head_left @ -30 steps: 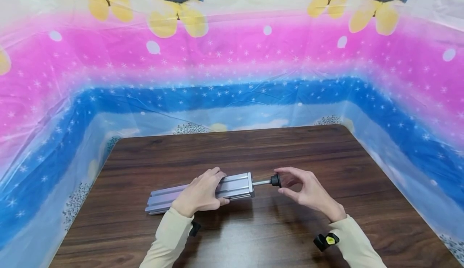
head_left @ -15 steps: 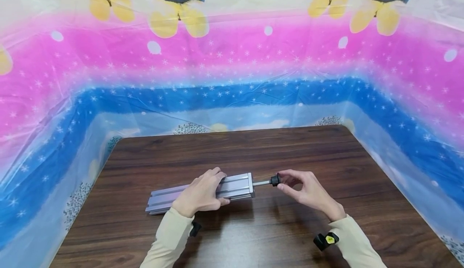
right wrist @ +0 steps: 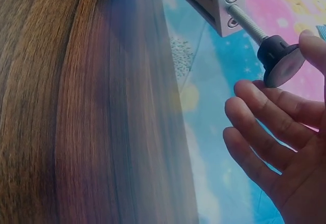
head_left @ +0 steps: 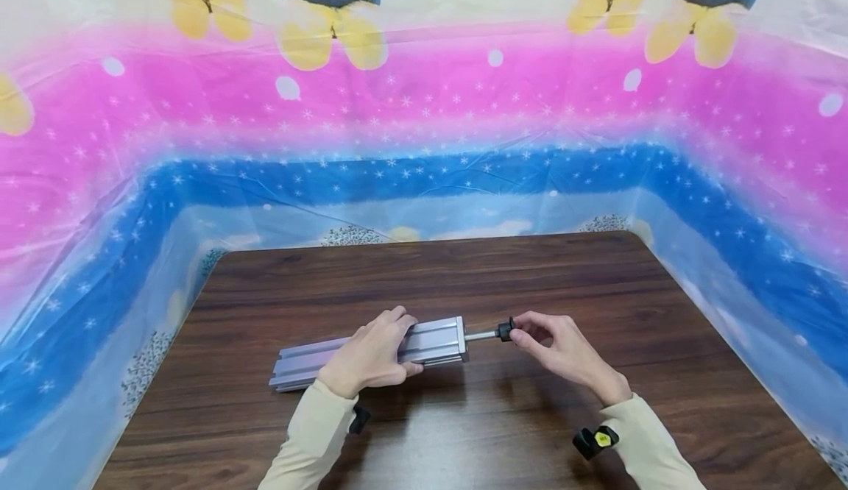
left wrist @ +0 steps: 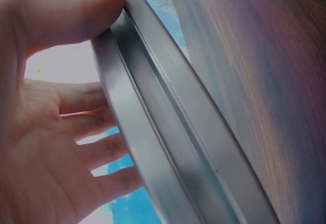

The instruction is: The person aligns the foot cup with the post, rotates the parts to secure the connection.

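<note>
Now, on the wooden table [head_left: 543, 269], my left hand [head_left: 368, 355] wraps over an aluminium rail [head_left: 433, 340], thumb curled along its top edge and fingers spread down the far side, gripping it. From the wrist view the rail [left wrist: 168, 132] shows long straight grooves and a dull, brushed silver face, lying flat on the dark grained wood. Just past my left fingertips the rail ends in a square cap with two socket screws. A thin threaded rod [right wrist: 246, 24] runs out of that cap to a round black knob [head_left: 506, 329], which sits at my right fingertips. My right hand [head_left: 563, 354] pinches the knob [right wrist: 278, 60] between thumb and forefinger; the other fingers hang loosely curled below it, touching nothing. Nothing holds anything else here. Behind both hands, a glossy plastic sheet [head_left: 424, 115] in pink and blue, starred and creased, walls in the table. Pale sleeves cover both forearms.
</note>
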`<state>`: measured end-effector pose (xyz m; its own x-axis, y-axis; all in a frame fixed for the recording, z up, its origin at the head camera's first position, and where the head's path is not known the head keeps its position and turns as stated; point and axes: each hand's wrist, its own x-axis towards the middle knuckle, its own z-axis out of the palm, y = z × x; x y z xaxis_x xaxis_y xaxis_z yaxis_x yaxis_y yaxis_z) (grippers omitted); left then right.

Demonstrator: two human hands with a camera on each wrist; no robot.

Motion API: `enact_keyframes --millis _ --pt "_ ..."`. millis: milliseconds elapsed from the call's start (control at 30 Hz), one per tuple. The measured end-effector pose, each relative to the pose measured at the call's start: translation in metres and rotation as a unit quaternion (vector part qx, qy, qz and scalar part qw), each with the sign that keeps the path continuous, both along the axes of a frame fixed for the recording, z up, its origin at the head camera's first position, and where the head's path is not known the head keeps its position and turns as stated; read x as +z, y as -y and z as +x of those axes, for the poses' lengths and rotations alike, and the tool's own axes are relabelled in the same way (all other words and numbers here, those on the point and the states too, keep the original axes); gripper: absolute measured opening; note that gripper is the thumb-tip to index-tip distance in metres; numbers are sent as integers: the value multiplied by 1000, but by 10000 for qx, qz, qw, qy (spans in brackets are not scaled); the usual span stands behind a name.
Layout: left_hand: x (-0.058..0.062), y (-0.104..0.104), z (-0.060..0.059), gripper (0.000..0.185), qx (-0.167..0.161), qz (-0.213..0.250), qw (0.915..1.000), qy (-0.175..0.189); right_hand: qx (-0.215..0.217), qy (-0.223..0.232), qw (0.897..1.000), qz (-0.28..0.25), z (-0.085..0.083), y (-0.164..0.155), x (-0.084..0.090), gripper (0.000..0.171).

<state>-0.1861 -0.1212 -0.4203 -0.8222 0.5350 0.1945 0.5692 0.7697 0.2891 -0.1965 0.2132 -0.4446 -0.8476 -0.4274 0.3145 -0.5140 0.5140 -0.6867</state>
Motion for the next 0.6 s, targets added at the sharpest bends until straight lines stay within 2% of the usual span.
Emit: enact_keyframes --millis 133,300,367,500,600 --pt "-1 0 0 60 -6 -12 10000 -89 15 -177 9998 77 0 -1 0 20" --pt "1 0 1 59 -13 40 9999 -136 234 -616 9978 9 1 -2 0 55" --pt "1 -1 1 59 -8 41 9999 -121 414 -735 9963 -129 1 -2 1 63" --pt "1 -1 1 59 11 30 10000 -92 614 -904 9935 -305 1 0 4 60" --pt "1 -1 2 58 31 25 10000 -84 531 -909 9941 -255 1 0 5 56"
